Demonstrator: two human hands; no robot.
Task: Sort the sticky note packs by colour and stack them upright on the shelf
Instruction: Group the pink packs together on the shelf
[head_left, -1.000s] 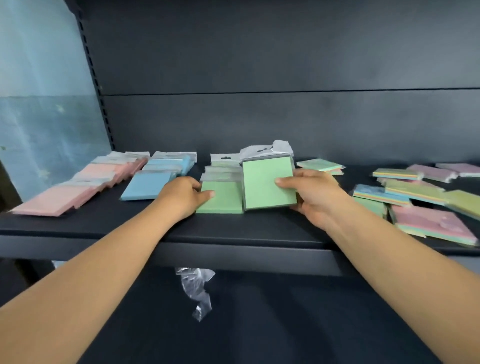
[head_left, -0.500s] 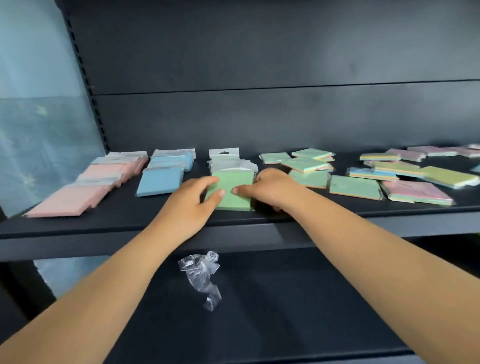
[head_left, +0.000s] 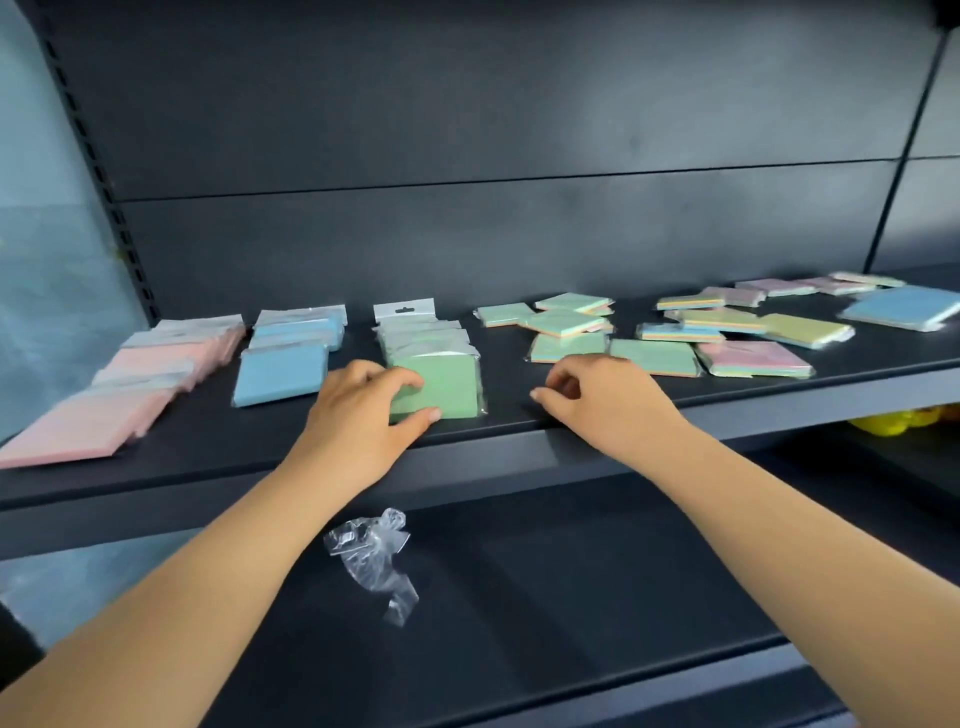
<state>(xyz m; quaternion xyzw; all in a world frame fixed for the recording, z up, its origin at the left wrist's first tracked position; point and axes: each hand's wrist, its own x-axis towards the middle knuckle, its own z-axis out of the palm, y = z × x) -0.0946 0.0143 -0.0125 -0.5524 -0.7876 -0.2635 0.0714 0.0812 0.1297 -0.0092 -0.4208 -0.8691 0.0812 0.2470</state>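
On the dark shelf (head_left: 208, 467) the sticky note packs lie flat in overlapping rows: pink packs (head_left: 140, 374) at the left, blue packs (head_left: 283, 379) beside them, green packs (head_left: 415, 332) in the middle. My left hand (head_left: 363, 415) holds the front green pack (head_left: 452, 389) at its near left corner, fingers on top and thumb along the front edge. My right hand (head_left: 597, 400) hovers just right of that row with loosely curled fingers, holding nothing. Unsorted green packs (head_left: 571, 322) and multicolour packs (head_left: 753, 358) lie scattered to the right.
A lone blue pack (head_left: 904, 309) lies at the far right of the shelf. A crumpled clear plastic wrapper (head_left: 374, 556) sits on the lower shelf below my arms. Something yellow (head_left: 893, 421) shows under the shelf at the right. The dark back panel rises close behind the packs.
My right hand laid the green pack on the front of the green row, let go and moved right. My left hand shifted onto that pack. The view swung right.
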